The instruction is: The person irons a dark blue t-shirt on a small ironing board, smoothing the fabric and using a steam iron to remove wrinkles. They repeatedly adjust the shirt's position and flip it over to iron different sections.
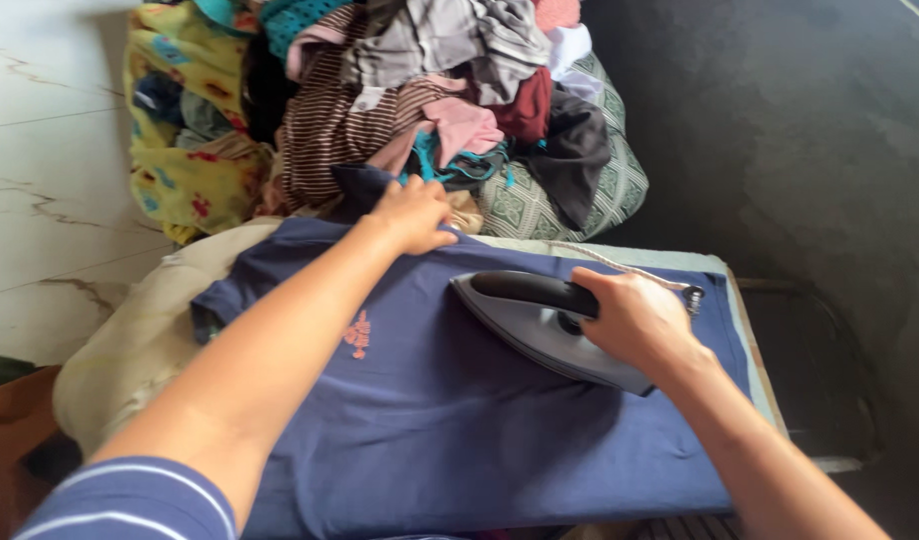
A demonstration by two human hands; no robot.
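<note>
A navy blue shirt [430, 400] with a small orange print lies spread flat over a padded ironing surface [130, 340]. My right hand [635, 320] grips the black handle of a grey clothes iron [540, 325], which rests flat on the shirt with its tip pointing left. My left hand [415, 215] presses down on the shirt's far edge, fingers bunched on the cloth near the collar.
A large heap of mixed clothes [400, 100] sits just beyond the ironing surface, on a green patterned cushion [600, 190]. White marbled floor tiles [40, 150] lie to the left, a dark wall [800, 150] to the right. The iron's cord [620, 265] trails along the far edge.
</note>
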